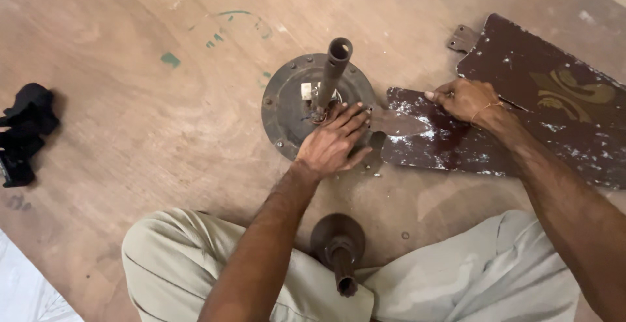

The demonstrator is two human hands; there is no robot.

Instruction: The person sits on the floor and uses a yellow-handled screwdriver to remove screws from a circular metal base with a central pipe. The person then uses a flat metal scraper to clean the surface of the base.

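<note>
The fan motor housing (287,103), a round dark metal disc with small bolts around its rim, lies flat on the brown wooden floor (130,133), a little above the middle of the view. Going from the left: at the far left edge lies a black object (25,133), well apart from everything else. Some green paint spots (171,59) are on the floor between this object and the housing. A short metal pipe (332,71) stands up from the centre of the housing, slightly tilted. The left hand (334,142) rests on the right part of the housing, just beside the foot of the pipe, with the palm down and the fingers spread open; it grips nothing that I can see. Below it, between the knees in light trousers (189,257), stands a second dark piece, a bell-shaped cover (337,237) with its own short pipe. To the right of the housing, a dark brown fan blade (443,146) with white paint marks lies flat, its narrow end touching the housing. The right hand (466,99) lies on the upper edge of this blade, fingers curled over it and holding it. A second blade (548,80) with a golden ornament lies behind, partly under the right wrist.
</note>
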